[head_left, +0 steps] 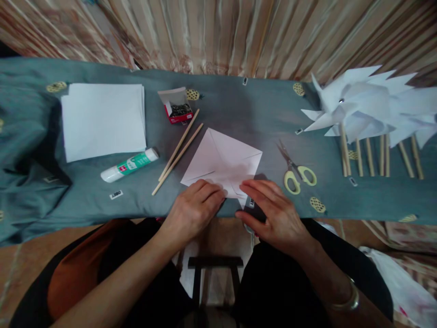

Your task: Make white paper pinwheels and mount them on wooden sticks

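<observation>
A square white sheet of paper (225, 157), cut with slits running in from its corners, lies turned at an angle in front of me. My left hand (196, 207) is closed on its near edge, with the fingers curled and the fingertips partly hidden. At the near right corner, my right hand (273, 212) has its fingers stretched out and its thumb apart. Its fingertips touch the paper beside a small pointed flap that sticks out toward me. To the right rest scissors (294, 171) with yellow handles, blades pointing away. Two wooden sticks (180, 152) lie left of the sheet.
A stack of white paper (104, 120) and a glue stick (129, 165) lie on the left. Behind the sticks stands an open red box (179, 110) of small metal pins. Several white paper pinwheels (365, 102) on sticks fill the right. A pleated curtain (218, 36) hangs behind the cloth-covered table.
</observation>
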The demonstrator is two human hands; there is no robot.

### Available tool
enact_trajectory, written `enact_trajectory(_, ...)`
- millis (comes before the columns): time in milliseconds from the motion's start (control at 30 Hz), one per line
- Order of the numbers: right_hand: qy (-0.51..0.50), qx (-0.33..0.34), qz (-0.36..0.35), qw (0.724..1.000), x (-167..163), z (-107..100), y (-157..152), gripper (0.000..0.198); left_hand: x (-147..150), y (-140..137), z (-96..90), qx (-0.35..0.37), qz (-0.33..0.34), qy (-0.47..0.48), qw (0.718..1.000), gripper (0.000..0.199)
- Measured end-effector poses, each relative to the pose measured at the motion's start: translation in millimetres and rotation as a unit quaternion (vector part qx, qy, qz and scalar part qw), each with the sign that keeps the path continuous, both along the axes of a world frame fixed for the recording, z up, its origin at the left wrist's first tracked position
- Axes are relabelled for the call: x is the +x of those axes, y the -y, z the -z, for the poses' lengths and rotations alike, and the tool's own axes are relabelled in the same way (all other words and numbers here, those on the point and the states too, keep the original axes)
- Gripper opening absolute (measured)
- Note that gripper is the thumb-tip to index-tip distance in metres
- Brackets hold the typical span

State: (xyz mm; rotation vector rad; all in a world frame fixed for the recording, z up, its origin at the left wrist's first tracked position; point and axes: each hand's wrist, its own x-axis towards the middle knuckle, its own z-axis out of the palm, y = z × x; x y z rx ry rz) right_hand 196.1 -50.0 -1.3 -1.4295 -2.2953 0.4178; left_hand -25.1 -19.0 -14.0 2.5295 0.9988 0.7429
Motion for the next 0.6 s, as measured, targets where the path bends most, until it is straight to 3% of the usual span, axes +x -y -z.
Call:
enact_trajectory(300,-0.053,0.023,0.032,0.998,-10.8,-0.7,-10.2,0.034,4.7,-3.9,-6.2,-0.061,-0.081,0.037,0.994,0.012)
enact_trajectory(600,-0.081,0.044,0.036,0.995,-26.1,-3.5,-13.8,0.045,7.9,-9.9,-14.5,-0.139,-0.109,0.002,0.984,0.018)
